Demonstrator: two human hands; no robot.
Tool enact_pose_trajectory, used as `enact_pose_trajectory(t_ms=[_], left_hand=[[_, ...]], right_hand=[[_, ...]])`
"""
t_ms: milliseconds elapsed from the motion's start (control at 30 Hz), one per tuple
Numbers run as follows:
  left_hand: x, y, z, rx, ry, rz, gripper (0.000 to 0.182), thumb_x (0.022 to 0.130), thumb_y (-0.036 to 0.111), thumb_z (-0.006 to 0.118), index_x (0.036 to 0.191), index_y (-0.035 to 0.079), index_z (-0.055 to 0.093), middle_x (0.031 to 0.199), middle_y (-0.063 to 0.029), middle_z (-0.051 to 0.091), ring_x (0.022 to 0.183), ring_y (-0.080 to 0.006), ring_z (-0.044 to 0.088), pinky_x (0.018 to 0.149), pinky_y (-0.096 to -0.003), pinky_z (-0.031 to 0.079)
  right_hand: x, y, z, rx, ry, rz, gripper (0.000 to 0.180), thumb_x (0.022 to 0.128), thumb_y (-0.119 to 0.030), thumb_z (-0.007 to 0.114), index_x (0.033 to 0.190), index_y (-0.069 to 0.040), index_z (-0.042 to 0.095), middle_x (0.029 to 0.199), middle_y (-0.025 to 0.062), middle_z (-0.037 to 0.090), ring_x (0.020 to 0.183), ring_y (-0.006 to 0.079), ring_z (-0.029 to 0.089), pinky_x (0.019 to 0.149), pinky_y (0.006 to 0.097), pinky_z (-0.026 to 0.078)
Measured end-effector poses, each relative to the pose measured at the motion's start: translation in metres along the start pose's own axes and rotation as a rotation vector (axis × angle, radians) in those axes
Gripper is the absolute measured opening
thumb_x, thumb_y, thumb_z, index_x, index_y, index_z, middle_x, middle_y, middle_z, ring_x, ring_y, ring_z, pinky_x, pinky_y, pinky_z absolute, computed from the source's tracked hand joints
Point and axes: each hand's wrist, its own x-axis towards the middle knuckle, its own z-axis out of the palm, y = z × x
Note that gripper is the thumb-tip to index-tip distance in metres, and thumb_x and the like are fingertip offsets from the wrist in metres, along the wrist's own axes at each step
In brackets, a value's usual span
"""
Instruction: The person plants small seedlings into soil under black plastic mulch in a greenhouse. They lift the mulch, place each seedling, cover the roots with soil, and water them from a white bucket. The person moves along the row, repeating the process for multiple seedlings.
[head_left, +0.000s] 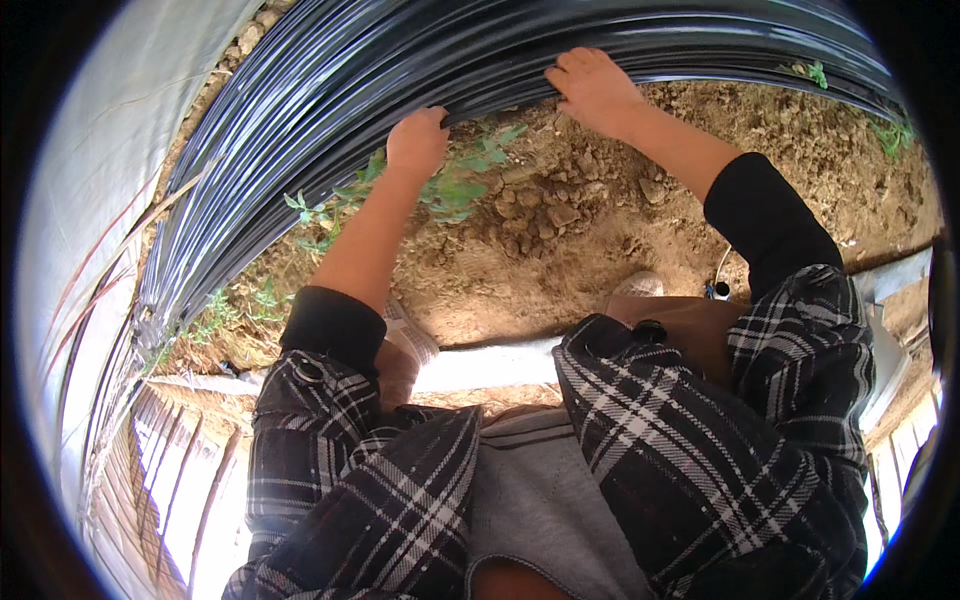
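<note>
A broad sheet of black plastic film (360, 82), drawn into many long folds, curves over the soil from the lower left to the upper right. At its near edge my left hand (420, 142) pinches the film between thumb and fingers. Farther right and a little higher, my right hand (592, 86) has its fingers curled on the same edge; the fingertips are partly hidden, so its hold is unclear. Green leafy weeds (457, 187) grow from the soil just below the film, beside my left hand.
Clumpy brown soil (555, 217) lies between the film and my shoes. Pale translucent sheeting (112, 112) rises at the left. A small dark object with a pale loop (721, 289) lies near my right foot. More weeds (892, 136) grow at the right.
</note>
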Motion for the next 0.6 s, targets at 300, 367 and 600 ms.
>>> enact_pose_trajectory(t_ms=[300,367,600], left_hand=[[-0.037,0.022,-0.016,0.123,0.485,0.209,0.027,0.076,0.024,0.067,0.094,0.006,0.059,0.086,-0.0131,0.059,0.081,-0.0318,0.058,0.07,-0.04,0.048],[-0.052,0.026,-0.01,0.049,0.294,0.044,0.031,0.075,0.029,0.068,0.09,0.004,0.057,0.085,-0.0139,0.06,0.082,-0.0321,0.058,0.072,-0.0416,0.047],[-0.074,0.036,0.017,-0.537,-0.102,-0.327,0.042,0.076,0.023,0.068,0.109,0.001,0.055,0.107,-0.0203,0.058,0.094,-0.0342,0.058,0.081,-0.0413,0.048]], right_hand=[[0.054,-0.05,0.003,0.036,-0.223,-0.188,0.016,0.078,-0.01,0.056,0.091,-0.008,0.064,0.092,0.0071,0.06,0.097,0.0225,0.053,0.091,0.037,0.038],[0.051,-0.046,0.003,0.052,-0.15,-0.14,0.015,0.074,-0.009,0.058,0.088,-0.008,0.065,0.088,0.0062,0.061,0.097,0.0216,0.054,0.09,0.0361,0.039],[0.048,-0.042,-0.009,0.044,-0.267,-0.145,0.019,0.076,-0.009,0.061,0.095,-0.009,0.065,0.103,0.0063,0.059,0.107,0.023,0.052,0.099,0.0394,0.035]])
